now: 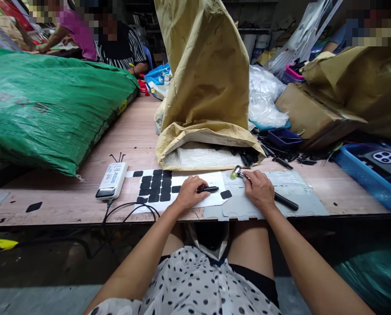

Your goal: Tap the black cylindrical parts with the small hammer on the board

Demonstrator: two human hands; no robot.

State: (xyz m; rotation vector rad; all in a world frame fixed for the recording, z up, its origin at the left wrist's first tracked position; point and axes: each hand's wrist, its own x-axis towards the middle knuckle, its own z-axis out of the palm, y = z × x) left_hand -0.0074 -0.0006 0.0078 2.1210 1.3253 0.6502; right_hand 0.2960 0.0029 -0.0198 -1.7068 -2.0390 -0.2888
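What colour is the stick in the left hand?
Black; the stick shows best in the head view.

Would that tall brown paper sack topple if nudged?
Likely floppy: the brown sack is creased and sagging. Probably it slumps rather than topples, since its lower end spreads wide on the table.

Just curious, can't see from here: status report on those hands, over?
Left hand pinning black part on white sheet. Right hand gripping small hammer. Loose black pad between hands.
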